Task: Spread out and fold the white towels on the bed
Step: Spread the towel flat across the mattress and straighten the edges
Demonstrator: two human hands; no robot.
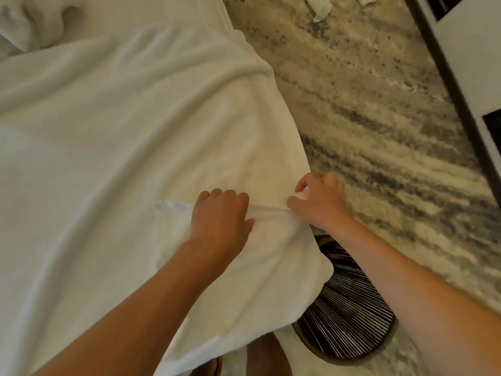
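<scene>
Head view looked down over the bed (176,9), whose right edge met a mottled beige and grey carpet (379,118). A round object with fine black and white stripes (347,308) sat on the carpet tight against the bed's near corner, partly under the overhanging cloth. Dark-framed furniture (458,85) ran along the far right, and some small white items (322,8) lay on the carpet at the top. A second, crumpled towel (38,20) was bunched at the bed's far left.

The white towel (122,131) lay spread across most of the bed, its long axis running from the person away toward the far end, its right edge following the bed's side and drooping over the near corner. A raised fold ran crosswise near the person, left to right.

Both hands were on that fold, close together. The left hand (219,213) had its grip clenched over the ridge, fingers curled down into the cloth. The right hand (318,202), at the towel's right edge, pinched the fold between thumb and forefinger, its other fingers curled.
</scene>
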